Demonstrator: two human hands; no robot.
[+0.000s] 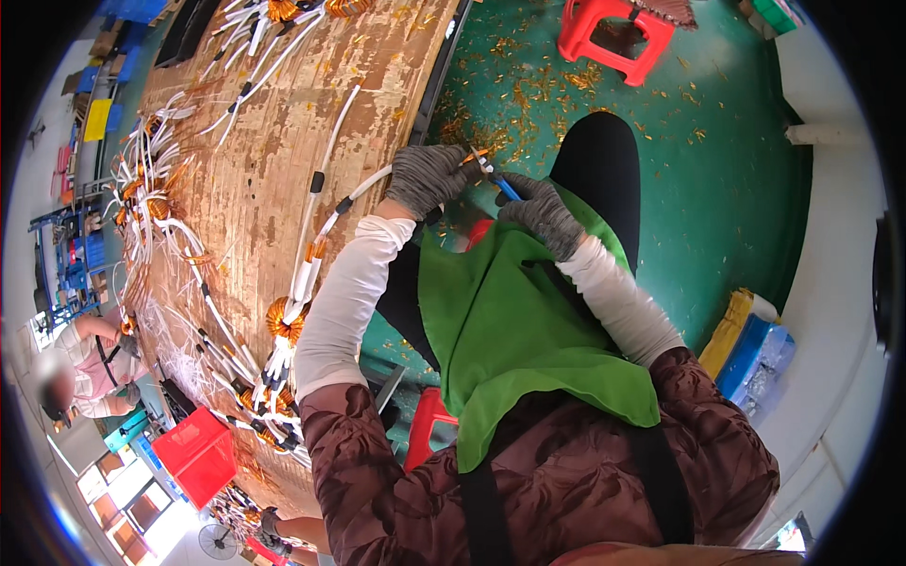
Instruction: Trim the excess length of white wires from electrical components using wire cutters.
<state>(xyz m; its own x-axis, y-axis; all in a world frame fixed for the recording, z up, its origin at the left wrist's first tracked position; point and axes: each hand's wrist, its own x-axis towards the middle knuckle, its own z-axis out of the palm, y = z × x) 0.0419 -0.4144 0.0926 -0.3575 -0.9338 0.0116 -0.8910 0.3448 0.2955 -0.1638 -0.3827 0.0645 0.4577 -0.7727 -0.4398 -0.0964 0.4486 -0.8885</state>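
Note:
My left hand (425, 179), in a grey striped glove, is closed around a white-sleeved wire (363, 185) near its end. A bare orange copper tip (479, 154) sticks out past the fingers. In my right hand (547, 215), also gloved, is a knife with a blue handle (508, 189); its metal blade lies against or just beside the tip, and I cannot tell which. The wire runs back over the table's edge to a copper-wound coil (284, 321) with white, black-banded leads. A green apron (528, 321) covers my lap below both hands.
The worn wooden table (359, 113) bears several more coils and tangled white leads (156, 208). Orange shavings (514, 94) litter the green floor. A red stool (618, 42) stands ahead, a red bin (195, 457) at the left. Another person (90, 368) works across the table.

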